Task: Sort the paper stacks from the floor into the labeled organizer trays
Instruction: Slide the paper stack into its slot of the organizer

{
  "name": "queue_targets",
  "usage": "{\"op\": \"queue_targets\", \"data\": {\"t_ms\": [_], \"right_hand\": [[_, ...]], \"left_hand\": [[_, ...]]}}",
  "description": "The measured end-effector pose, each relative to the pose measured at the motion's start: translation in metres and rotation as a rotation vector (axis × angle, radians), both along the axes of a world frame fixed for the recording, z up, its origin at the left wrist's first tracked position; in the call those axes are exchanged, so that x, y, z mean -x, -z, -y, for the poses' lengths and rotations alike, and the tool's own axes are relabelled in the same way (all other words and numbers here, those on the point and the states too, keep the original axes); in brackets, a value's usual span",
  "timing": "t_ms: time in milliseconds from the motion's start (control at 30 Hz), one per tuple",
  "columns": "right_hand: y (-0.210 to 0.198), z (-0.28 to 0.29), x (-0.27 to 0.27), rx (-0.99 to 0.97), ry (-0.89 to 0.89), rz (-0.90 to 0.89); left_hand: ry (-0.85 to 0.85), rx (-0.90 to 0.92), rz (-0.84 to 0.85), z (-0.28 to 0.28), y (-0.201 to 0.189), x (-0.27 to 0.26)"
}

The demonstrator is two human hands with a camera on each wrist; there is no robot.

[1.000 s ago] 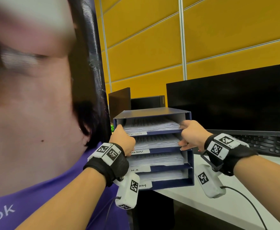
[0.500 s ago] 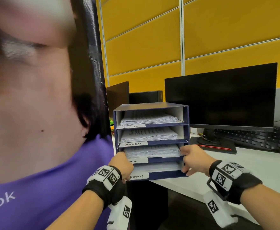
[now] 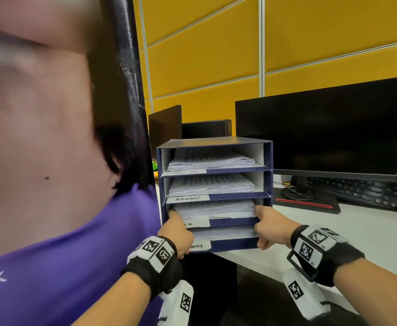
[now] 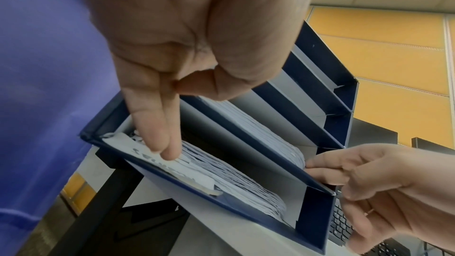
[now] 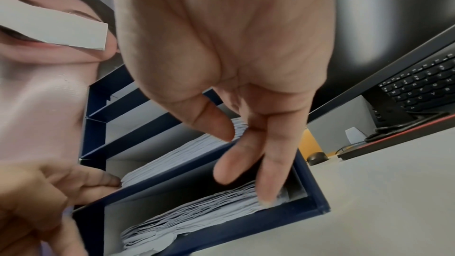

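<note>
Navy cardboard organizer (image 3: pixel 268 161) stands on the desk corner (image 3: pixel 369 231), 4 trays filled with paper. The left hand (image 3: pixel 177 234) and right hand (image 3: pixel 271 225), fingers extended, press the third tray's paper stack (image 3: pixel 216 208) at both ends.

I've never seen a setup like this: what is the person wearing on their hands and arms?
Bare forearms, no sleeves or gloves. Each wrist carries a black band with white blocks printed with black square codes, and a white camera pod hanging underneath: left hand, right hand. A thin ring shows on one right-hand finger.
</note>
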State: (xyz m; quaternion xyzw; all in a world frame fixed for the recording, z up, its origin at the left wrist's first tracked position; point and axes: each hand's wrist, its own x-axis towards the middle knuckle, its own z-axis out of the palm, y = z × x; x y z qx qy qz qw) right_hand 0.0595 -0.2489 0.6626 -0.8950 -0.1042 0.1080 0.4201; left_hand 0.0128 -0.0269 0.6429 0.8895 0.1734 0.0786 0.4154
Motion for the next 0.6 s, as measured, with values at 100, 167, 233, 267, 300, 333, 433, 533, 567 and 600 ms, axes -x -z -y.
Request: {"op": "queue_targets", "data": {"t_ms": [100,167,233,267,300,333,433,533,567,600], "right_hand": [[0.0011,0.0015,-0.001,0.025,0.046,0.103],[0.0018,0.005,0.0008,0.083,0.091,0.281],[0.0024,0.0085,0.0031,0.185,0.06,0.358],[0.003,0.0093,0.0037,0.243,0.03,0.354],[0.0035,0.0093,0.0035,0.291,0.005,0.345],[0.0039,0.0091,0.0029,0.328,-0.007,0.342],[0.0054,0.0073,-0.0002,0.394,-0.012,0.381],[0.0054,0.0053,-0.0013,0.442,-0.012,0.388],[0.0052,0.005,-0.0015,0.448,-0.019,0.388],[0.0042,0.0046,-0.0007,0.457,-0.025,0.38]], "left_hand": [[0.005,0.007,0.0,-0.0005,0.0004,0.0005],[0.0,0.02,0.005,-0.0008,0.0006,-0.0001],[-0.014,0.027,0.006,-0.0008,0.0007,-0.0017],[-0.02,0.022,0.006,-0.001,0.0007,-0.0028],[-0.022,0.02,0.004,-0.0004,-0.0001,-0.0026],[-0.02,0.018,0.0,-0.0004,-0.0002,-0.0035],[-0.012,0.021,-0.007,-0.0013,-0.0016,-0.0039],[-0.012,0.001,-0.009,-0.0038,-0.0018,-0.0033],[-0.014,-0.005,-0.006,-0.0041,-0.0022,-0.0028],[-0.017,-0.017,-0.006,-0.005,-0.0017,-0.0022]]}}
